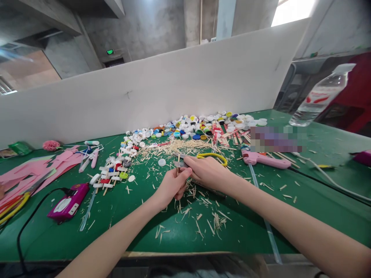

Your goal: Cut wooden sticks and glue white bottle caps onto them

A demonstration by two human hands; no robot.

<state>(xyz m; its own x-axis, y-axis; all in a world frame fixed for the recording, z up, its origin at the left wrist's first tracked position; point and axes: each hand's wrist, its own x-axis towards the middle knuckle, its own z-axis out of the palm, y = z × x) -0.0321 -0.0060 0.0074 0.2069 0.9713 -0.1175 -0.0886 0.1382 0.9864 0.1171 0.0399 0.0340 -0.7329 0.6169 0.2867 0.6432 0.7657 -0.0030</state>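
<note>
My left hand [174,183] is closed in a pinch around a thin wooden stick [178,159], its upper end standing above the fingertips. My right hand [205,170] meets it at the fingertips, its fingers curled round something mostly hidden. A dark, narrow edge shows beneath the right palm, too covered to name. Just behind the right hand are scissors with a yellow handle [213,156]; I cannot tell if the hand touches them. A translucent bottle cap [162,162] lies left of the stick. Wood shavings [217,222] are scattered around both hands.
Bottle caps [191,125] are heaped along the white partition [174,85]. Cap-and-stick pieces [111,172] lie left. A pink glue gun [266,159] with its cable sits right, near a water bottle [321,96]. Pink paper [58,164] and a purple power strip [69,202] occupy the left.
</note>
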